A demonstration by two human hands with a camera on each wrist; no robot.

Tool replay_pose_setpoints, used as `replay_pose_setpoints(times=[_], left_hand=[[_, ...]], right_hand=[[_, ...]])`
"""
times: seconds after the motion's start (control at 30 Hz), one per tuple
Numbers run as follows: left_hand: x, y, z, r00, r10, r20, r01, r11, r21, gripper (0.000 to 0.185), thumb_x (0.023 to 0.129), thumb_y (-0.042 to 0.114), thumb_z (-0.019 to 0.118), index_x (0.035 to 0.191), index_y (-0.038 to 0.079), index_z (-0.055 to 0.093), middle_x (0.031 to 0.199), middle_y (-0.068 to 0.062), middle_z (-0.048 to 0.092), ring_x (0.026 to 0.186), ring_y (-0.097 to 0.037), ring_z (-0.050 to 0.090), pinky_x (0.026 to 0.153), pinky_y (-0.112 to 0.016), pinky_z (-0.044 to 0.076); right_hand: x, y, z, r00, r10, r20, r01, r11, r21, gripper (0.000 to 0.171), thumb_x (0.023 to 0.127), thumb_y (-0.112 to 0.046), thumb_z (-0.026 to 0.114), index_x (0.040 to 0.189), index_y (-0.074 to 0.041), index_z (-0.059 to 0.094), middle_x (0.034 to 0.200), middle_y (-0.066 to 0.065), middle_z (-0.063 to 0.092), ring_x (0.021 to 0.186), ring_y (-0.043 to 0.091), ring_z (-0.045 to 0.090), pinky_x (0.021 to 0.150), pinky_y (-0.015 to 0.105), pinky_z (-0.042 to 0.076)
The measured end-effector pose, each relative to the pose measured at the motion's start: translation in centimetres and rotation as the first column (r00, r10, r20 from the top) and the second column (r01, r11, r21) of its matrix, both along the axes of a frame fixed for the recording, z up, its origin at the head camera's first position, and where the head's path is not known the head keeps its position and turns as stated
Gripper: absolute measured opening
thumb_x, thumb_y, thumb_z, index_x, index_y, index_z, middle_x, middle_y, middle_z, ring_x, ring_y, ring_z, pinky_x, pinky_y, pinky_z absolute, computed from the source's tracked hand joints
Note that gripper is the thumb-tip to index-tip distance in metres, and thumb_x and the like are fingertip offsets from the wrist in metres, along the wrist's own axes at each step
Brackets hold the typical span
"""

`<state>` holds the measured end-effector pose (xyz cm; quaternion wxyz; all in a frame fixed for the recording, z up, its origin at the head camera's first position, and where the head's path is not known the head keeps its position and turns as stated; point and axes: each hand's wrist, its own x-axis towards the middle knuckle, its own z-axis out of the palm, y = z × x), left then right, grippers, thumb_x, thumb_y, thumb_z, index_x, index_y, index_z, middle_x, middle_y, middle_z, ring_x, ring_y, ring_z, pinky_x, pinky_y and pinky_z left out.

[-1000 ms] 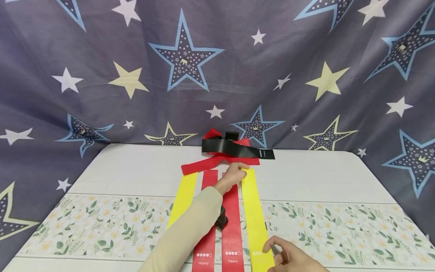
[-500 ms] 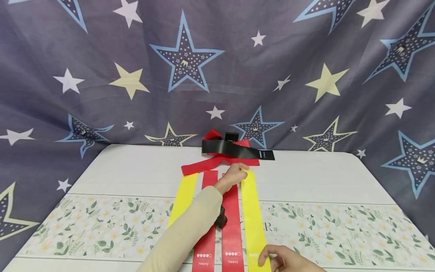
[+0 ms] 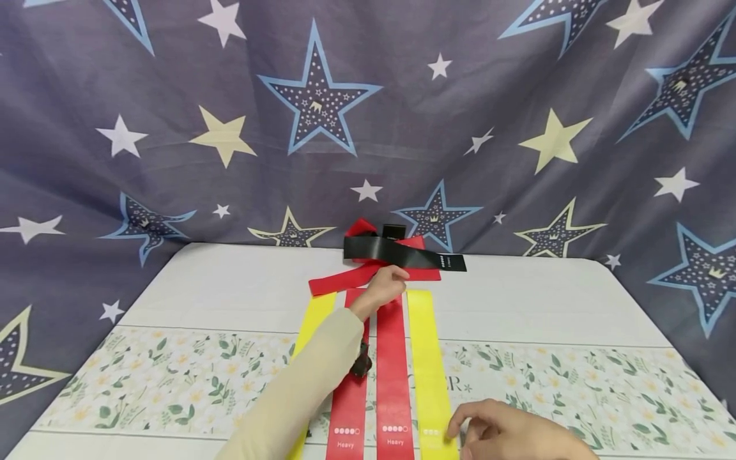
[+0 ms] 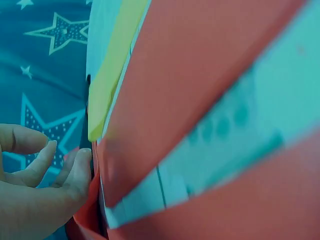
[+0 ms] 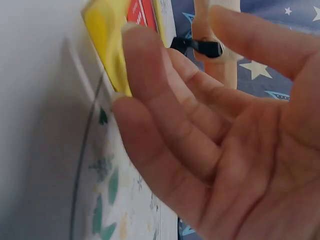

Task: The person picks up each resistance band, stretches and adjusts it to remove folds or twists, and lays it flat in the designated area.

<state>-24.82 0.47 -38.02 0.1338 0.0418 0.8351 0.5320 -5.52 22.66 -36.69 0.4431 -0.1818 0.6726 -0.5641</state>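
Four flat bands lie side by side on the table: a yellow one, two red ones marked "Heavy", and another yellow one. Beyond them is a loose heap with a red band and a black band. My left hand reaches over the reds' far ends to that loose red band, fingers loosely bent, holding nothing I can see. In the left wrist view the left hand hovers at a red band's end. My right hand rests relaxed fingertips by the right yellow band's near end.
The table has a white cover with a flowered strip along the near side. A star-patterned grey cloth hangs behind and wraps both sides. A black strap shows under my left forearm.
My left hand left the far end of the right yellow band and moved left and farther, onto the loose red band. My right hand stayed at the yellow band's near end.
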Motion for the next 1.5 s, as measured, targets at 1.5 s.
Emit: replay_pose_setpoints(times=[1.5], left_hand=[[0.2,-14.1,-0.2,0.925,0.379,-0.035,-0.377,0.899,-0.224,0.03,0.084,0.006,0.047,0.111,-0.001,0.057,0.105,-0.017,0.06,0.083,-0.022,0.053,0.066,-0.026,0.042]], right_hand=[[-4.5,-3.2,-0.9,0.981,-0.058,-0.185,0.057,0.998,-0.009,0.025,0.092,-0.008,0.058,0.103,0.014,0.055,0.077,0.002,0.063,0.064,0.008,0.059,0.058,0.02,0.047]])
